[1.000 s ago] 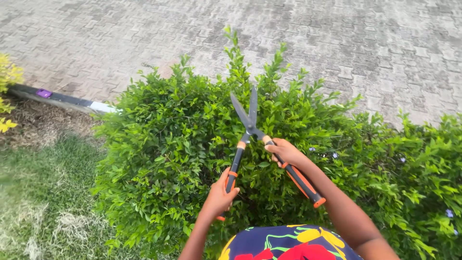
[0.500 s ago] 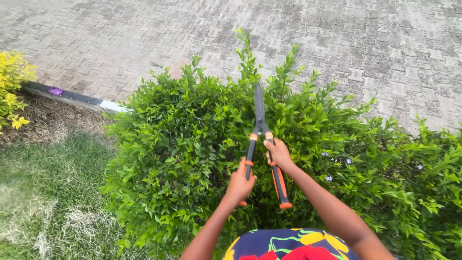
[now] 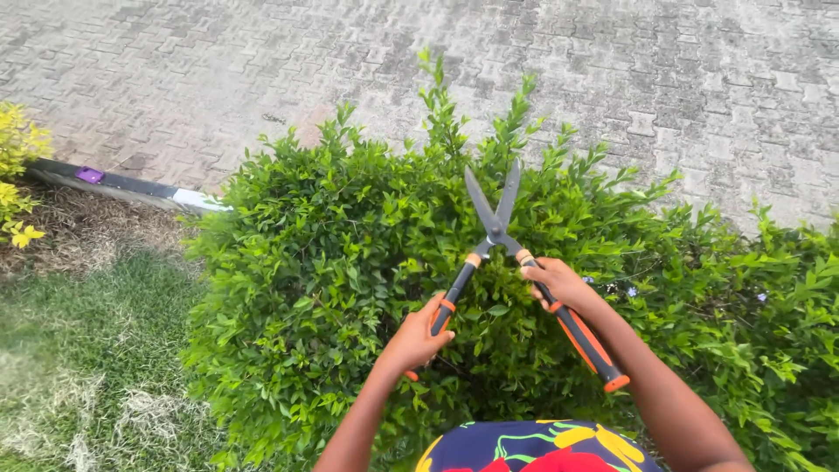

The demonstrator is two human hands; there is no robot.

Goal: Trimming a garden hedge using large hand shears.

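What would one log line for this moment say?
left hand: grips shears' left handle | right hand: grips right handle | hedge shears: blades open over bush

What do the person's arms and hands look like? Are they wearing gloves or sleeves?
No gloves: the left hand and right hand are both bare, with no rings or watch that show. Both forearms are bare too, with no sleeves in view. At the bottom edge you can see a bit of the person's clothing: dark blue cloth with big yellow and red shapes and thin green lines.
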